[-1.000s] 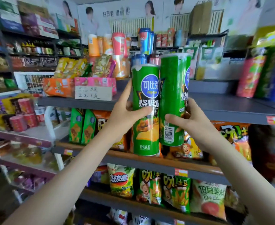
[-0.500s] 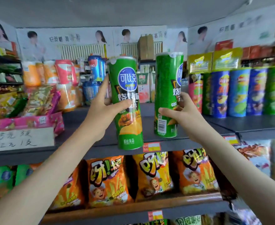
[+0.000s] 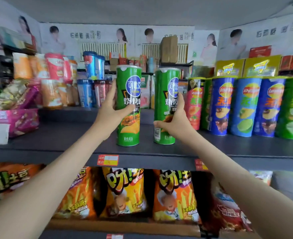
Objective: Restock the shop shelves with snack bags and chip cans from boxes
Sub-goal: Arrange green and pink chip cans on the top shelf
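Note:
Two tall green chip cans stand upright on the dark grey top shelf [image 3: 73,144], near its front edge. My left hand [image 3: 110,111] grips the left green can [image 3: 128,128] round its middle, thumb across the front. My right hand [image 3: 174,121] grips the right green can [image 3: 164,88] at its lower half. The two cans stand apart with a gap between them. Their bases look set on the shelf board.
A row of blue, green and red chip cans [image 3: 245,106] stands just right of the right can. Orange, pink and blue cans [image 3: 56,80] and a pink carton [image 3: 16,119] fill the shelf's left. Orange snack bags [image 3: 125,192] hang on the shelf below.
Both hands carried the green cans up and forward over the top shelf and lowered them onto its board. The view rose to face that shelf.

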The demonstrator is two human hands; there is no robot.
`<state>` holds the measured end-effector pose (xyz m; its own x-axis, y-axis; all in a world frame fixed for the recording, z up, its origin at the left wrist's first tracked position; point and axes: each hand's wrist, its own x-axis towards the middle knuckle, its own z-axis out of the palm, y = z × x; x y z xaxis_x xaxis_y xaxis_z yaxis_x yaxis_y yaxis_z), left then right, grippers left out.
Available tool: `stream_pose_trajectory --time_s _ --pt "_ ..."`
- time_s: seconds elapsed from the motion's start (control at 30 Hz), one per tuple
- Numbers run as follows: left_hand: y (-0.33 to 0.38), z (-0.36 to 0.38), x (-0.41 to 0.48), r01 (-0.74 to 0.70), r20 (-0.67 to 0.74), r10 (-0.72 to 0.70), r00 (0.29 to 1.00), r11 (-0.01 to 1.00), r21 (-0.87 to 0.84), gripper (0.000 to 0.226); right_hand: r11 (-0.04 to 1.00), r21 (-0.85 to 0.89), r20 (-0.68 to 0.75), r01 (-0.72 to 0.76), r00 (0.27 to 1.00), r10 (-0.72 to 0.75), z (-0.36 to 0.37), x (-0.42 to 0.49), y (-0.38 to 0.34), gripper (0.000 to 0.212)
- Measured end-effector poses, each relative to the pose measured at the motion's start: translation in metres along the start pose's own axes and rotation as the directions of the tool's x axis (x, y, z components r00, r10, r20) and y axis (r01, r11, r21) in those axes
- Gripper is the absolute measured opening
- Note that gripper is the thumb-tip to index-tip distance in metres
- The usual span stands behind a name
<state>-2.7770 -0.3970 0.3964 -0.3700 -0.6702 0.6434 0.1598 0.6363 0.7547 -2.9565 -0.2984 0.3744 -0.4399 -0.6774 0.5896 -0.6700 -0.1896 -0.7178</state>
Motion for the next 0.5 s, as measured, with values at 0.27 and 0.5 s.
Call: stream_pose_trajectory --time_s 0.27,0.5 --pt "0.009 -0.001 -0.015 0.08 0.084 -0.113 0.99 0.943 0.322 0.112 0.981 0.006 0.184 0.196 0.964 -0.193 -0.01 0.005 0.026 0.137" --pt "0.0 -0.005 -0.01 0.04 0.148 -0.103 0.984 0.926 0.375 0.112 0.939 -0.222 0.15 0.263 0.961 -0.234 -0.004 0.001 0.021 0.114"
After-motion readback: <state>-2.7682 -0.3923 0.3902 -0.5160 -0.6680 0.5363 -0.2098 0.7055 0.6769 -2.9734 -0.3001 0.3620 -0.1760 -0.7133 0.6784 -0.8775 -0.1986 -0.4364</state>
